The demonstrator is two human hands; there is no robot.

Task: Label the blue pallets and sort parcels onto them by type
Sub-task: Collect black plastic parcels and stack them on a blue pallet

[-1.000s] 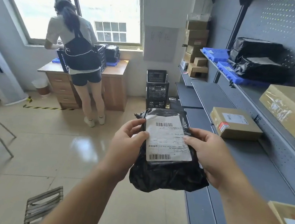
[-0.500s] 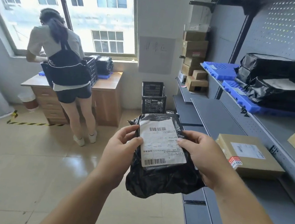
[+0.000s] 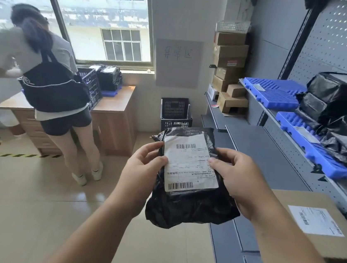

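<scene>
Left hand (image 3: 140, 170) bare; right hand (image 3: 240, 182) bare; behind each hand a bare forearm, uncovered right to the view's lower edge; thumbnails short and plain.

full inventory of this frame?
poly-bag parcel: 1, black, held
pallets: 2, blue, upper right shelf; seemingly 1 on desk
bagged parcels: several, black, nearer pallet; more on desk
cardboard boxes: stack, brown, shelves' far end; 1 labelled, lower shelf
crates: 2 stacked, black, floor; 1 on desk
wire basket: 1, white, atop boxes
desk: 1, wooden, by window
paper sign: 1, white, wall
person: 1, at desk
left hand: grips parcel's left edge
right hand: grips parcel's right edge
</scene>
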